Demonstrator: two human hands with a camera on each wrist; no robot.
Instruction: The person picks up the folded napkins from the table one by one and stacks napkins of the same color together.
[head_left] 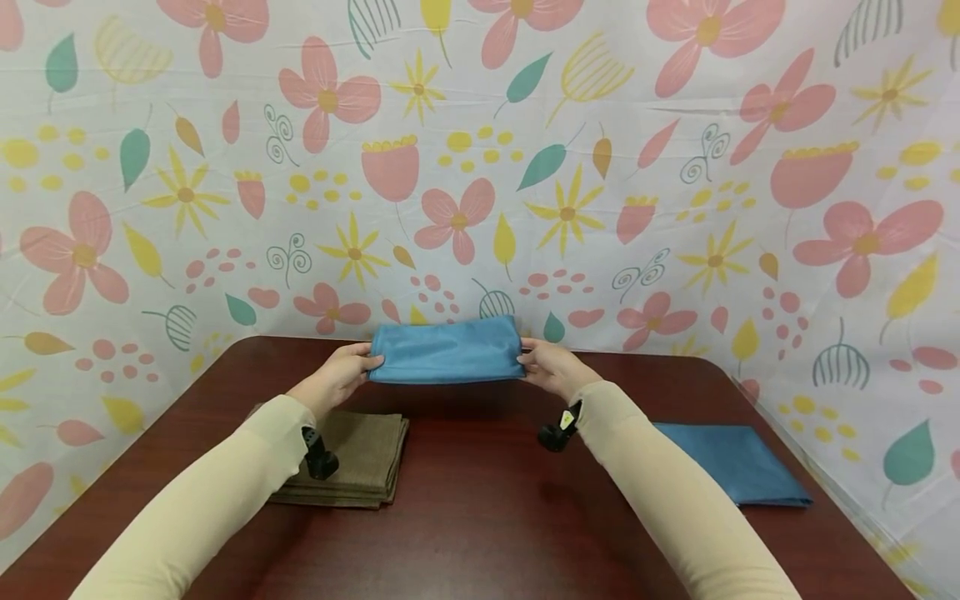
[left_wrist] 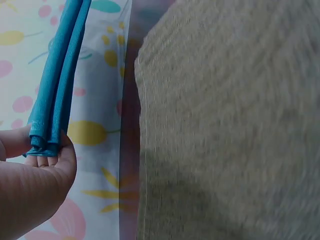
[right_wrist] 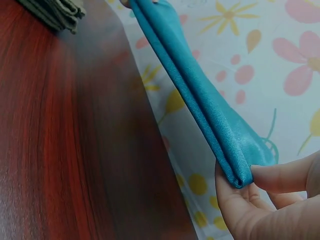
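A folded blue cloth [head_left: 446, 352] is held up between both hands over the far part of the table. My left hand [head_left: 341, 377] pinches its left end, thumb on the near face. The right hand [head_left: 553, 367] grips the opposite end in the same way. From the left wrist, the cloth [left_wrist: 55, 75] appears edge-on as stacked folded layers between thumb and fingers. In the right wrist view, its rounded fold [right_wrist: 237, 175] sits between the thumb and fingers of the right hand [right_wrist: 270, 200].
A stack of folded brown cloths [head_left: 360, 458] lies on the left of the dark red table [head_left: 495, 533], below the left forearm. Another folded blue cloth [head_left: 738, 462] lies at the right, partly behind the right sleeve. A flower-patterned curtain [head_left: 465, 150] hangs behind the table.
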